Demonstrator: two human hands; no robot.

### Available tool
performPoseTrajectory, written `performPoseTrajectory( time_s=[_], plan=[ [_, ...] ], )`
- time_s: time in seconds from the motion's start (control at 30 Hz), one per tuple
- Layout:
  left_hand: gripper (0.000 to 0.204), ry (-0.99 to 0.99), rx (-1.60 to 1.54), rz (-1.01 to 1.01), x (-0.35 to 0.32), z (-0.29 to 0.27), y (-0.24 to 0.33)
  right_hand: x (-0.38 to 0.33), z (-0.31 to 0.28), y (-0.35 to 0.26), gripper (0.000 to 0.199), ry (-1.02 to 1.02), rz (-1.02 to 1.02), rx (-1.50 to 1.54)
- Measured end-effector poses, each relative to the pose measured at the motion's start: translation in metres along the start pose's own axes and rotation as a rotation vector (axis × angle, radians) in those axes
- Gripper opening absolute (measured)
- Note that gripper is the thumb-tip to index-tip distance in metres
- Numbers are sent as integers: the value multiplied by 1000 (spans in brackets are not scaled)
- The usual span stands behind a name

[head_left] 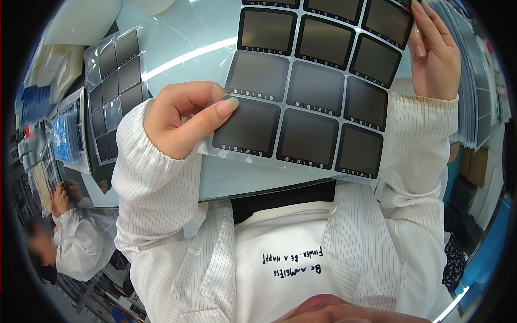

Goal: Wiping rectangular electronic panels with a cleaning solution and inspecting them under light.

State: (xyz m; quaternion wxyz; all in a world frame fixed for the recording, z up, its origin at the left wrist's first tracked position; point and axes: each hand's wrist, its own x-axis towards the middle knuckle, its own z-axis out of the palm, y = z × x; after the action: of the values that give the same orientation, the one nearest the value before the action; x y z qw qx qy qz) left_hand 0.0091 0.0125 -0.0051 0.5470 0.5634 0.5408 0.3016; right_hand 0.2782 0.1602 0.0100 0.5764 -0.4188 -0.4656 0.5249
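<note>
A sheet of dark rectangular panels (315, 89) is raised over the glass table, tilted, with its top running out of the picture. The panels have rounded corners, black borders and small pale marks along the lower edge, set in rows on a clear backing. At the sheet's left edge, my left hand (180, 118) is closed in a pinch, thumb on top. My right hand (437, 56) grips the upper right edge between thumb and fingers. The fingertips behind the sheet are hidden.
Another panelled sheet (110, 78) lies at the left on the glass table (177, 35). Beyond it are blue packets (65, 137) and piled plastic bags (51, 67). A thick stack of clear sheets (467, 86) stands right. A co-worker's white sleeve (83, 245) shows at lower left.
</note>
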Motion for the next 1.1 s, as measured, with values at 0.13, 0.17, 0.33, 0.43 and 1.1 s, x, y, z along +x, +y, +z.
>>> performPoseTrajectory(
  time_s=[0.13, 0.17, 0.33, 0.43, 1.1],
  plan=[
    [27, -38, 5, -14, 1, -2, -1, -1, -4, 1, 10, 3, -10, -11],
    [27, -36, 12, -16, -1, -2, -1, -1, -2, 2, 10, -2, -7, -8],
    [27, -59, -12, -37, -1, -2, -2, 1, -2, 4, 10, -26, 1, 16],
    [27, -62, 8, -7, 0, -2, -5, 1, 0, 4, 10, -3, 8, 12],
    [30, -24, 64, -16, 0, -3, -3, 5, -2, 4, 12, -23, -48, 28]
  ],
)
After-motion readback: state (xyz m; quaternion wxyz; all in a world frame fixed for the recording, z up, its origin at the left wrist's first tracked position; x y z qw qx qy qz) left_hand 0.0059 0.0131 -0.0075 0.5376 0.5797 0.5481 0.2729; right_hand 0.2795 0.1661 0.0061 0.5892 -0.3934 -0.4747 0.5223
